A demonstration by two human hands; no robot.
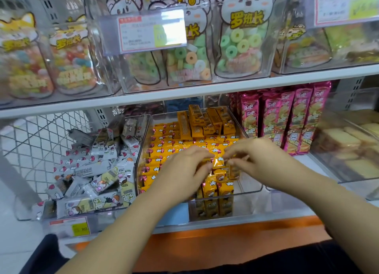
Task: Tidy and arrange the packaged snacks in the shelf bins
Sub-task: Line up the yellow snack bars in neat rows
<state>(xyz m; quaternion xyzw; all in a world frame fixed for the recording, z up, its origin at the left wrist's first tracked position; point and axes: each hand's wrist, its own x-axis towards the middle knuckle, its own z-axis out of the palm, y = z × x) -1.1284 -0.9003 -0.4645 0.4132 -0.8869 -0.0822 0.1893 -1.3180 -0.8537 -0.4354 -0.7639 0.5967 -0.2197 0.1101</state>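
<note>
A clear plastic bin (249,189) on the lower shelf holds rows of small orange snack packets (176,144), some lying flat, some upright at the back and front. My left hand (182,167) and my right hand (254,154) meet over the middle of the bin. Both pinch the same orange packet (217,162) between their fingertips, left hand at its left end, right hand at its right end. The hands hide the packets beneath them.
Left of the orange bin lies a bin of loose white snack packets (92,171). Pink upright snack packs (285,118) stand to the right, then a clear bin of biscuits (348,146). Candy bags in clear bins (240,44) fill the upper shelf. An orange shelf edge (225,236) runs in front.
</note>
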